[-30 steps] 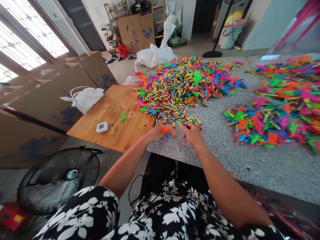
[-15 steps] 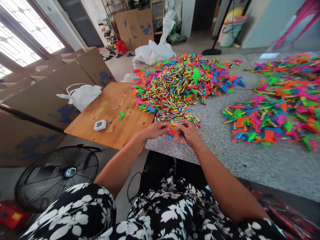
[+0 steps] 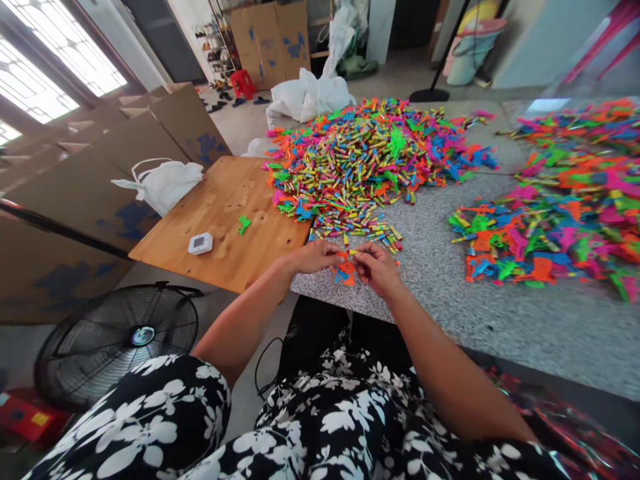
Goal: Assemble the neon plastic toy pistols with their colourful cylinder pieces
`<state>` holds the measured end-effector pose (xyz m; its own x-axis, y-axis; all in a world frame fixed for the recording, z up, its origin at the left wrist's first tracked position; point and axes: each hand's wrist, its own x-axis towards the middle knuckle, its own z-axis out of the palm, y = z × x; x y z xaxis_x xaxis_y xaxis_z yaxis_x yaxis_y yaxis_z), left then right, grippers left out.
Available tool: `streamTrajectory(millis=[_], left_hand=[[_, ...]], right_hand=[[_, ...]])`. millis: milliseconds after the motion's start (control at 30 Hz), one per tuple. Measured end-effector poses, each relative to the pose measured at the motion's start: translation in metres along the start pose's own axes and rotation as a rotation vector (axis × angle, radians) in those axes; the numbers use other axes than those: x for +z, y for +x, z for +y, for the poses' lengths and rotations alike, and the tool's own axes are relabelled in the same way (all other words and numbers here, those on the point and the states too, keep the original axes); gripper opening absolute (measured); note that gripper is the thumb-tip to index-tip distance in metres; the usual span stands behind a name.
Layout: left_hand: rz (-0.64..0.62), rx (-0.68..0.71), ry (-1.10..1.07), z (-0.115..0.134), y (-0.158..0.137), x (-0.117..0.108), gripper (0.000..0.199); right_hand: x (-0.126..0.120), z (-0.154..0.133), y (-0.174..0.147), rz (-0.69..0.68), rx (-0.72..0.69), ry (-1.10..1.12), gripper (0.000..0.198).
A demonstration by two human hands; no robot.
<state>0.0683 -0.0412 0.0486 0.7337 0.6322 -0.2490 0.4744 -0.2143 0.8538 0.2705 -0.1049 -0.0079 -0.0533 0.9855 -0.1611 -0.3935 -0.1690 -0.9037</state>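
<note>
Both my hands meet over the near edge of the grey speckled table (image 3: 425, 303). My left hand (image 3: 316, 257) pinches a small orange plastic toy gun (image 3: 343, 255), partly hidden by the fingers. A short yellow tube (image 3: 353, 253) sits between the thumb and forefinger of my right hand (image 3: 377, 268), its end against or very close to the orange piece. Just below the fingertips, orange and blue toy guns (image 3: 345, 273) lie on the table. Beyond the hands spreads a big heap of small printed tubes (image 3: 350, 160), with bright toy guns around its edges.
To the right is another pile of coloured toy guns (image 3: 545, 233). A wooden board (image 3: 225, 220) on the left carries a white digital device (image 3: 201, 243), one green toy gun (image 3: 243, 225) and a white bag (image 3: 167, 187). A black fan (image 3: 120, 340) and cardboard boxes (image 3: 115, 160) stand left.
My hands have come closer together. The yellow tube, earlier apart at the right fingertips, now meets the orange toy gun at my left fingers. The view has shifted slightly.
</note>
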Motion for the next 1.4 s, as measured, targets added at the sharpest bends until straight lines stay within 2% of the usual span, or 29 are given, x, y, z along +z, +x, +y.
streamTrajectory(millis=[233,333,433,500,533,600,667,700,767,833,900,967,1067,1133,1200,1233,1300,1400], left_hand=[[-0.028,-0.015,-0.050,-0.003,-0.002,-0.002,0.039],[-0.041,-0.058,-0.125,-0.001,0.000,-0.002,0.044],[-0.068,-0.135,-0.215,0.000,0.002,-0.001,0.053],[-0.093,-0.214,-0.310,-0.005,0.003,0.000,0.065],[-0.088,-0.253,-0.363,-0.009,0.003,0.001,0.072],[0.000,-0.292,-0.425,-0.021,0.002,0.005,0.076],[0.129,-0.268,-0.406,-0.035,0.001,0.010,0.061],[0.186,-0.244,-0.386,-0.041,0.000,0.013,0.050],[0.253,-0.213,-0.371,-0.049,0.000,0.019,0.038],[0.294,-0.206,-0.398,-0.053,0.001,0.023,0.043],[0.331,-0.209,-0.421,-0.053,0.003,0.025,0.056],[0.340,-0.225,-0.417,-0.052,0.004,0.025,0.052],[0.355,-0.259,-0.367,-0.050,0.004,0.024,0.030],[0.391,-0.274,-0.341,-0.050,0.003,0.022,0.024],[0.427,-0.281,-0.341,-0.052,0.001,0.020,0.024],[0.440,-0.281,-0.351,-0.053,0.000,0.020,0.025],[0.452,-0.268,-0.383,-0.054,-0.001,0.019,0.030],[0.451,-0.229,-0.422,-0.055,0.001,0.019,0.040]], right_hand=[[-0.015,-0.014,-0.005,-0.169,-0.057,-0.353,0.030],[-0.020,-0.022,-0.004,-0.240,-0.010,-0.381,0.032],[-0.024,-0.028,-0.002,-0.221,0.006,-0.351,0.034],[-0.031,-0.033,0.002,-0.112,-0.024,-0.292,0.034],[-0.037,-0.036,0.004,-0.011,-0.071,-0.230,0.034],[-0.050,-0.041,0.009,0.259,-0.223,-0.044,0.037],[-0.065,-0.041,0.014,0.498,-0.363,0.112,0.040],[-0.070,-0.038,0.016,0.565,-0.388,0.123,0.042],[-0.074,-0.028,0.021,0.558,-0.327,-0.052,0.044],[-0.066,-0.014,0.028,0.441,-0.222,-0.419,0.037],[-0.047,-0.002,0.040,0.316,-0.168,-0.820,0.028],[-0.025,0.005,0.056,0.241,-0.163,-1.139,0.024],[0.004,0.008,0.082,0.171,-0.106,-1.415,0.025],[0.012,0.007,0.094,0.168,-0.034,-1.462,0.024],[0.011,0.007,0.098,0.175,0.050,-1.341,0.018],[0.009,0.008,0.097,0.171,0.092,-1.200,0.016],[0.002,0.009,0.089,0.116,0.145,-0.797,0.020],[-0.004,0.010,0.067,-0.002,0.117,-0.235,0.031]])
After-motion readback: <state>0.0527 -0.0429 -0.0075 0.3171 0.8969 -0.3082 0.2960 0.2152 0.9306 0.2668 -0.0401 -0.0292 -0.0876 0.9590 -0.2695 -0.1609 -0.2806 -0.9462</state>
